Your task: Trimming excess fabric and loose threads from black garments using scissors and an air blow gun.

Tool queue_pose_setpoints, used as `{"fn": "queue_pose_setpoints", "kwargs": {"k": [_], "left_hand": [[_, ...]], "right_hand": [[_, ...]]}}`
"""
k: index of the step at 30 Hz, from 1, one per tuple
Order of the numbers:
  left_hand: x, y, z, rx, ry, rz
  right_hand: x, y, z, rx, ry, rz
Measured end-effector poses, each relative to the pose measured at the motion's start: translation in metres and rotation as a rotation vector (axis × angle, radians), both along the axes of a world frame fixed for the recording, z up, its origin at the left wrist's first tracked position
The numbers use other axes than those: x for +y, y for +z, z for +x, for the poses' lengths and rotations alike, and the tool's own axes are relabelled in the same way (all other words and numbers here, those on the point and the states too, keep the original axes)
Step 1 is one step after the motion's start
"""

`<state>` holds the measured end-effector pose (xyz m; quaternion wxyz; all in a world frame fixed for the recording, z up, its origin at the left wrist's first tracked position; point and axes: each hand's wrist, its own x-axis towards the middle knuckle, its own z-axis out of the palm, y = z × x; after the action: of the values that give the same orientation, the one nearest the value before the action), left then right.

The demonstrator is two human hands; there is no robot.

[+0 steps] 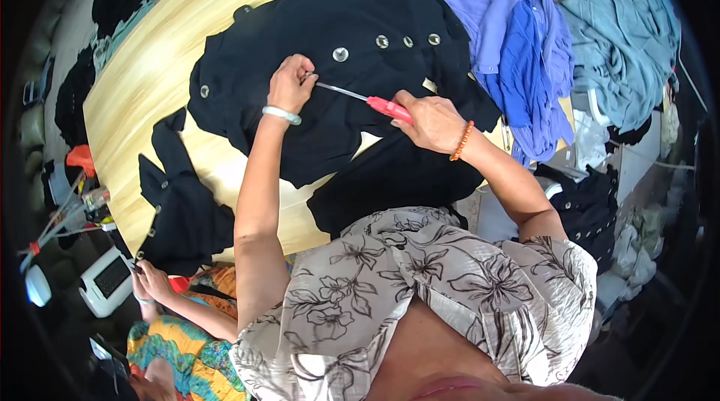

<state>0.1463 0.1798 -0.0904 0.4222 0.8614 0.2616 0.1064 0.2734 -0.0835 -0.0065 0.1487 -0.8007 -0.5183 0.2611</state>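
Observation:
A black garment (300, 26) with shiny round metal buttons lies spread over the table. On it, my left hand (291, 88) is closed in a pinch on the dark fabric; anything small between the fingertips is hidden. My right hand (433, 124) grips the red handle of a thin-shafted tool (388, 109) that looks like a screwdriver. Its metal shaft points left, and the tip ends beside my left fingers. One silver button (340, 55) sits just above the shaft. More black cloth (397, 176) hangs over the table's near edge, close to my body.
The table (127, 94) has light wood grain. Purple-blue garments (517, 49) are heaped on its right, next to grey-green cloth (622, 41). At the lower left, another person's hands (154, 281) work at a black buttoned piece (184, 221), near a white device (106, 282).

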Motion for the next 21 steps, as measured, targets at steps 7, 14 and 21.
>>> {"fn": "queue_pose_setpoints", "kwargs": {"k": [7,14,21], "left_hand": [[-0.033,0.018,0.039,-0.266,-0.108,0.386],[-0.027,0.001,0.064,-0.081,-0.193,0.238],[-0.054,0.018,0.083,-0.219,-0.235,0.610]], "right_hand": [[-0.025,0.000,0.015,0.097,-0.169,0.100],[-0.041,-0.001,0.020,-0.064,-0.171,0.031],[-0.060,-0.013,0.029,0.075,-0.305,0.119]]}}
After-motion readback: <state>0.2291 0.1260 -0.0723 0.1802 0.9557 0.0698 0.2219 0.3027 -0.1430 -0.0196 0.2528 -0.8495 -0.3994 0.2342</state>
